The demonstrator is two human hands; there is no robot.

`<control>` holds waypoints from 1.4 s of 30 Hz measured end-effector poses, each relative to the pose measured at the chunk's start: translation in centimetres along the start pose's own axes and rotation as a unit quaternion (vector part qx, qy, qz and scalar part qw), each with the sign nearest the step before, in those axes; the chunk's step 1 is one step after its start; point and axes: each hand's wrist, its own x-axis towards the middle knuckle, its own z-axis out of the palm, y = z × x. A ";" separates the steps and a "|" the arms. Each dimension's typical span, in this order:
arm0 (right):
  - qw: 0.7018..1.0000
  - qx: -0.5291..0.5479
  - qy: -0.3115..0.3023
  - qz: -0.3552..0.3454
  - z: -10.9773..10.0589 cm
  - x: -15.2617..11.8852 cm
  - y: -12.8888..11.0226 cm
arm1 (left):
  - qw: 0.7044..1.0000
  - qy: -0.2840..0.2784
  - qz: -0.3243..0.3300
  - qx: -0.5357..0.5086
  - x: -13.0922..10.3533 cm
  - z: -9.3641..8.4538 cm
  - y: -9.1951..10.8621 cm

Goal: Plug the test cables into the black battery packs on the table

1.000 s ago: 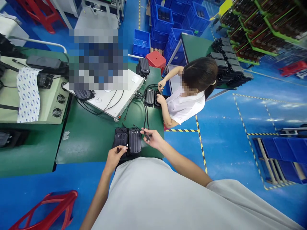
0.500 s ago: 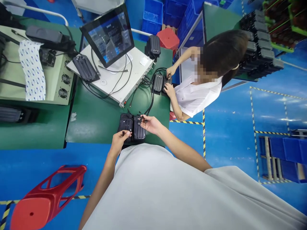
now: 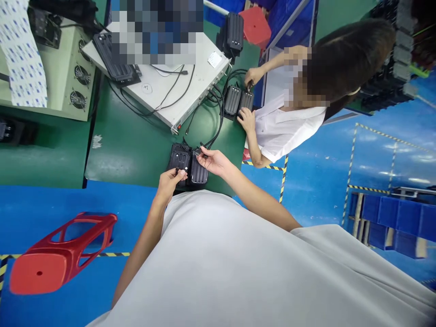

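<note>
Two black ribbed box-shaped devices lie side by side at the table's front edge, the left device (image 3: 179,158) and the right device (image 3: 199,175). Over the lower part of the left one, my left hand (image 3: 167,185) pinches a small black cable plug (image 3: 177,170) with a pale tip. My right hand (image 3: 215,162) is above the top of the right device, its fingers closed on a dark cable plug (image 3: 205,156). Black cables (image 3: 220,127) run from behind this hand towards the white equipment box. Whether either plug touches a device, I cannot tell.
A white equipment box (image 3: 160,97) with loose cables stands on the green table (image 3: 116,154). To the right, a co-worker's hands (image 3: 248,119) are at two similar devices (image 3: 233,100). A red stool (image 3: 39,272) lies on the blue floor at left.
My view has shifted, so the table and equipment sit higher in the picture. Both hands keep nearly the same place over the devices, still pinching the plugs.
</note>
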 end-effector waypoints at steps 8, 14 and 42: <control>0.998 -0.065 0.018 0.008 0.4 0.7 1.1 | 0.999 0.018 0.009 -0.028 0.3 0.1 -0.7; 0.996 -0.090 0.020 0.006 0.0 1.2 1.7 | 0.999 0.025 0.018 -0.031 0.5 0.1 -0.9; 0.995 -0.101 0.018 0.020 -1.4 1.8 1.6 | 0.999 -0.021 0.017 -0.019 0.7 -0.3 -0.9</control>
